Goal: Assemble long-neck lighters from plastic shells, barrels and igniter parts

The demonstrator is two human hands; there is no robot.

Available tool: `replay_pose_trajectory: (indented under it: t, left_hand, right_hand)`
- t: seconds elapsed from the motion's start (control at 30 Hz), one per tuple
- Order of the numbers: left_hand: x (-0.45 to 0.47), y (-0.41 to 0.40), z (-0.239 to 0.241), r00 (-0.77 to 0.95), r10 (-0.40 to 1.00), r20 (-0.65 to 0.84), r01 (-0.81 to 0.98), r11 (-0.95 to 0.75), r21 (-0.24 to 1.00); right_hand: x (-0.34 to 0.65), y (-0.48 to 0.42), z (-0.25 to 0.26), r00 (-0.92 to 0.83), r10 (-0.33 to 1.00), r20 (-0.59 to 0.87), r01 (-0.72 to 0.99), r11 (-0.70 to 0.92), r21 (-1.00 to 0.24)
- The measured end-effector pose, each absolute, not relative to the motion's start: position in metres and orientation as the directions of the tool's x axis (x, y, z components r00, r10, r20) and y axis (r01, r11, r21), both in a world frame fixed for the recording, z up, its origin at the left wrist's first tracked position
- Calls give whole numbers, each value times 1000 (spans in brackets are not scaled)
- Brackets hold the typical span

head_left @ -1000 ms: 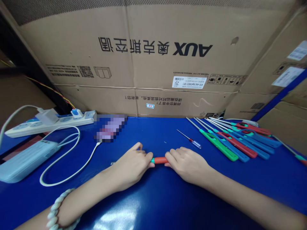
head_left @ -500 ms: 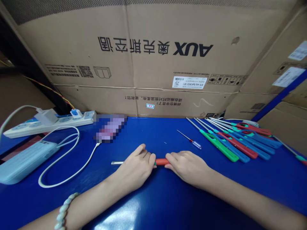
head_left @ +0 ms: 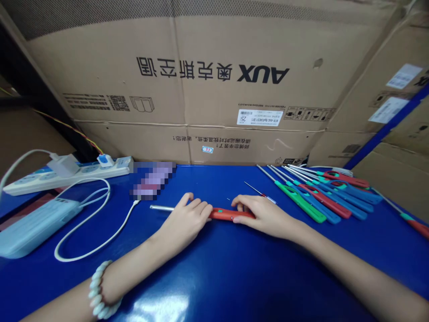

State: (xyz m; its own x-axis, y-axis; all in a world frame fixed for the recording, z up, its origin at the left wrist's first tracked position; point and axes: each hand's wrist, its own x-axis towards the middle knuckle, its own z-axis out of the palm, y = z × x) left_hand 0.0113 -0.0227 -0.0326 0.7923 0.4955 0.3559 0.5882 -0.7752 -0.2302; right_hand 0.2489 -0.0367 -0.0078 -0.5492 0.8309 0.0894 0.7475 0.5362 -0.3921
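Note:
A red long-necked lighter (head_left: 228,214) lies crosswise between my hands, its metal tube pointing left. My left hand (head_left: 191,219) is closed round the front of the red body and the base of the tube, so the trigger area is partly hidden. At the handle's right end, my right hand (head_left: 258,212) pinches it between curled fingers and thumb. Just beyond my right hand lies a small screwdriver (head_left: 264,195), partly covered by the fingers. A thin, tiny pin-like piece (head_left: 228,199) rests on the blue tabletop (head_left: 208,273).
Several green, red and blue lighters (head_left: 321,197) are laid out at the right, and another red one (head_left: 415,226) sits at the far edge. On the left are a power strip (head_left: 90,170), a light-blue power bank (head_left: 40,228), cables and a blurred phone (head_left: 154,179). Cardboard (head_left: 201,103) stands behind.
The lighter has turned and risen slightly, showing more of its red body. My right hand has shifted right along the handle with its fingers loosened. The view has moved a little.

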Motion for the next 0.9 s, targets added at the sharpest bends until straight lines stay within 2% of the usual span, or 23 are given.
replay_pose_trajectory:
  t: [0.1,0.23,0.37,0.53,0.6,0.73,0.9]
  left_hand:
    - [6,-16,-31,782,524,337,605,-769,-207]
    - [7,-17,-30,782,521,343,593,-790,-153]
    - [12,-23,-35,839,431,333,463,-886,-20]
    - [17,-28,-42,882,389,266,374,-921,105]
    - [17,-28,-42,877,400,265,382,-916,119]
    - [17,-30,-40,874,399,278,380,-917,121]
    - [17,-30,-38,870,395,294,384,-918,99]
  right_hand:
    - [259,-30,-6,-598,798,70,715,571,-403]
    - [257,-29,-15,-628,771,105,707,622,-336]
    - [248,-34,-23,-673,723,157,686,689,-233]
    - [250,-28,-26,-600,760,250,715,649,-258]
    - [253,-22,-30,-567,776,278,750,625,-216]
    - [256,-11,-42,-612,736,289,748,658,-93]
    - [256,-8,-48,-625,713,319,733,676,-73]
